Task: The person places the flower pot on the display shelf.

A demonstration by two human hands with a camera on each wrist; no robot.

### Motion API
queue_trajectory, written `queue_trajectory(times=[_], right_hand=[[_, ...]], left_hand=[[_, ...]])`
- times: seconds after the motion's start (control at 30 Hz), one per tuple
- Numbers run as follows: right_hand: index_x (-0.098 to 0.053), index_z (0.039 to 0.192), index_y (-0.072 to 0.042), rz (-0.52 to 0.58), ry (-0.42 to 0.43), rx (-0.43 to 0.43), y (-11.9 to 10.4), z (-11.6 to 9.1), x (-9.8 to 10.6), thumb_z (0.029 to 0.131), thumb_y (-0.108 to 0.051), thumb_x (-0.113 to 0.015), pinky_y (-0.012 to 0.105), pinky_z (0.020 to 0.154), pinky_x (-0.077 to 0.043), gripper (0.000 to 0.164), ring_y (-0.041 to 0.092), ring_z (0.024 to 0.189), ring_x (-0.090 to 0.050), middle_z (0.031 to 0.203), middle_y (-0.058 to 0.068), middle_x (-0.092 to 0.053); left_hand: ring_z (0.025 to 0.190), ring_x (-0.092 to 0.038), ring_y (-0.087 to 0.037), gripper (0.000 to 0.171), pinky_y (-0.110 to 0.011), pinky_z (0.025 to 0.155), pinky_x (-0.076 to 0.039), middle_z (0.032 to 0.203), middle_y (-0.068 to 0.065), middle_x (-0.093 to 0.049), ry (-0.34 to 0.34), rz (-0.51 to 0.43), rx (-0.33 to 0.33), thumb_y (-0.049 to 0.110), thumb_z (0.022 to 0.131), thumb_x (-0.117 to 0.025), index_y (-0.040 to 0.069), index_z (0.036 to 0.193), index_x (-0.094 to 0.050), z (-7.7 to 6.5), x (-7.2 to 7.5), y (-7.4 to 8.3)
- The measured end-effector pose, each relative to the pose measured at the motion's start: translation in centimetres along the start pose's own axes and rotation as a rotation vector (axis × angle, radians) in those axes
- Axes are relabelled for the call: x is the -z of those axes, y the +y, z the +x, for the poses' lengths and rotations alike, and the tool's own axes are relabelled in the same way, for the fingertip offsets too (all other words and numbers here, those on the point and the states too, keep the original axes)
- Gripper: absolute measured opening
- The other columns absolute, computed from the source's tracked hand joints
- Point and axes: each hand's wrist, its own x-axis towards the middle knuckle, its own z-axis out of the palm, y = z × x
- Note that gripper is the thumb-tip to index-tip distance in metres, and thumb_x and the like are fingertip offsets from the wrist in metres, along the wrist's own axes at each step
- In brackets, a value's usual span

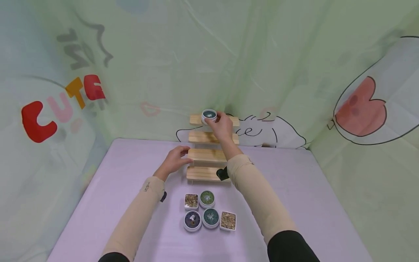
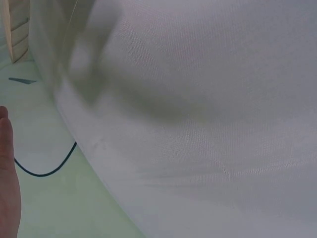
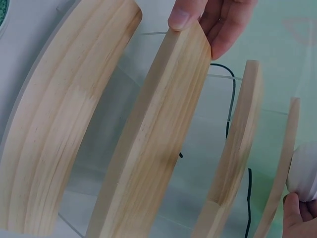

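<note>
A stepped rack with wooden shelves (image 1: 206,155) and clear side panels stands at the back of the table. My right hand (image 1: 223,127) holds a small round white pot (image 1: 209,118) with a dark green top at the highest shelf, fingers at its right side. The pot's white side (image 3: 303,171) is right at that shelf in the right wrist view. My left hand (image 1: 176,158) grips the left end of the second shelf from the bottom, the thumb on its front edge and the fingers (image 3: 233,29) behind. Only part of the left hand shows in the left wrist view.
In front of the rack sit two square white pots, one with brown bits (image 1: 191,201) and one with tan bits (image 1: 228,221). Beside them are three round pots: green (image 1: 207,198), dark teal (image 1: 211,217) and dark purple (image 1: 192,220). Printed curtains (image 1: 163,72) surround the lilac-covered table (image 1: 131,174).
</note>
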Motion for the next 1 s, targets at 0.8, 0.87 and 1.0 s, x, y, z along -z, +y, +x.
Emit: queue_trajectory(times=[0.8, 0.87, 1.0], right_hand=[[-0.052, 0.136, 0.004, -0.035, -0.036, 0.02, 0.7, -1.0, 1.4, 0.09, -0.032, -0.071, 0.038, 0.106, -0.048, 0.062, 0.031, 0.125, -0.054, 0.136, 0.02, -0.056], [-0.053, 0.135, 0.005, -0.036, -0.041, 0.034, 1.0, -1.2, 1.7, 0.09, -0.032, -0.071, 0.038, 0.106, -0.048, 0.062, 0.031, 0.124, -0.054, 0.135, 0.021, -0.056], [-0.053, 0.135, 0.006, -0.037, -0.067, 0.055, 1.9, -1.9, 2.4, 0.09, -0.032, -0.072, 0.039, 0.107, -0.047, 0.062, 0.031, 0.125, -0.054, 0.136, 0.021, -0.055]], left_hand=[[0.124, -0.052, -0.033, 0.063, -0.035, 0.107, -0.047, 0.136, -0.021, -0.052, 0.006, 0.022, -0.006, 0.018, 0.086, -0.077, -0.005, 0.137, -0.05, 0.0, 0.0, 0.2], [0.124, -0.052, -0.033, 0.063, -0.035, 0.107, -0.047, 0.136, -0.021, -0.052, 0.007, 0.024, -0.006, 0.018, 0.086, -0.077, -0.005, 0.137, -0.05, 0.0, 0.0, 0.3], [0.125, -0.052, -0.033, 0.063, -0.035, 0.108, -0.046, 0.136, -0.022, -0.052, 0.01, 0.023, -0.002, 0.018, 0.086, -0.077, -0.006, 0.137, -0.049, -0.1, 0.0, 0.3]])
